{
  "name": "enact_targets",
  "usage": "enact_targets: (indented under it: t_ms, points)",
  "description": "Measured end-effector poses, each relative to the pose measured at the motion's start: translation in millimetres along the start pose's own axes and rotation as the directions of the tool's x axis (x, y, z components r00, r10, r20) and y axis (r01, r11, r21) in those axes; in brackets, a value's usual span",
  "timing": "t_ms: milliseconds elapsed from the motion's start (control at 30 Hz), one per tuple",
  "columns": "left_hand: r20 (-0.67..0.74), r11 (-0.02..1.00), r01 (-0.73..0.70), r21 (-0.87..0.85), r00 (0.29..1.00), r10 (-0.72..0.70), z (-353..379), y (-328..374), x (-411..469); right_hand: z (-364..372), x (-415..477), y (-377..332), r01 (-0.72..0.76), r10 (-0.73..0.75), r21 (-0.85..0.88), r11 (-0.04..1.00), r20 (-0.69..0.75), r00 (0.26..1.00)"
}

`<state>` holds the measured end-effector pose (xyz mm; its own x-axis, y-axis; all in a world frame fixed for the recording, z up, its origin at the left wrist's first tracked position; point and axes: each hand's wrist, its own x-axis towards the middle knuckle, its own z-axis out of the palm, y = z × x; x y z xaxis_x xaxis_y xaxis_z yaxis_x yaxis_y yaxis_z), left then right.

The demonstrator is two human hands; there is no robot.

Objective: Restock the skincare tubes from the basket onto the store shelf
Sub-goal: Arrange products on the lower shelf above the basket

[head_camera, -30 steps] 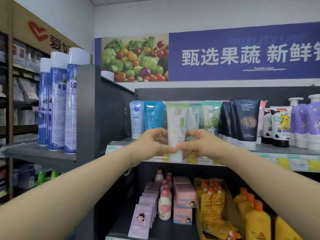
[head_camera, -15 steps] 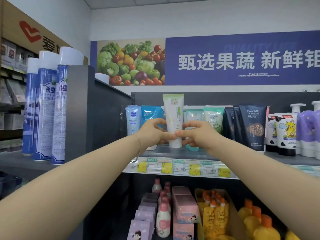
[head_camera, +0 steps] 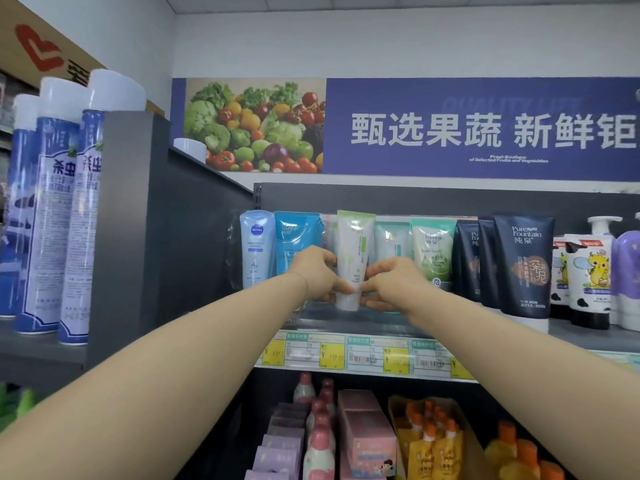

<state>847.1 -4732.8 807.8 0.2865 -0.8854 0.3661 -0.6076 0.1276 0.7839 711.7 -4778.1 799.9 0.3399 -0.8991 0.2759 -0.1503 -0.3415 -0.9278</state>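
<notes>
1. Head view: the white-and-green tube (head_camera: 353,258) stands upright, cap down, near the centre of the frame. It is over the front part of the top shelf (head_camera: 581,337), in the gap in the row of tubes.
2. The left hand (head_camera: 317,275) pinches its lower body from 9 o'clock and the right hand (head_camera: 391,282) from 3 o'clock, fingers curled onto it. The two-sided grip low on the tube probably keeps it vertical and its label facing out while it goes into the narrow slot.
3. Whether the cap already touches the shelf board cannot be told, because the fingers hide its edges.
4. Neighbours crowd the slot. At 9 o'clock of the tube stand a bright blue tube (head_camera: 296,244) and, beyond it, a Nivea tube (head_camera: 257,247). At 3 o'clock stand a pale teal tube (head_camera: 391,244) and a green tube (head_camera: 433,251). The knuckles sit just beside these, so pulling the hands out could tip one over.
5. Further toward 3 o'clock are dark tubes (head_camera: 523,265), a cartoon-printed tube (head_camera: 588,271) and purple pump bottles (head_camera: 627,271). Price labels (head_camera: 377,355) line the shelf edge at 6 o'clock.
6. Tall blue spray cans (head_camera: 59,209) stand on a separate unit at far 9 o'clock, well apart.
7. The basket is not in view, so how many tubes remain cannot be judged.
</notes>
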Motion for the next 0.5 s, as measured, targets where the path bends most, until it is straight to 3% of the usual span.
enact_targets:
  t_ms: [333, 500]
  points:
    - [0.005, 0.991, 0.09, 0.103, 0.996, -0.091, 10, -8, 31, 2, 25, 0, -0.001, 0.026, -0.243, 0.97, 0.099, 0.995]
    - [-0.1, 0.921, 0.055, 0.385, 0.995, -0.018, 20, -12, 46, 10, 40, 5, 0.007, 0.042, -0.299, 0.954, 0.158, 0.986]
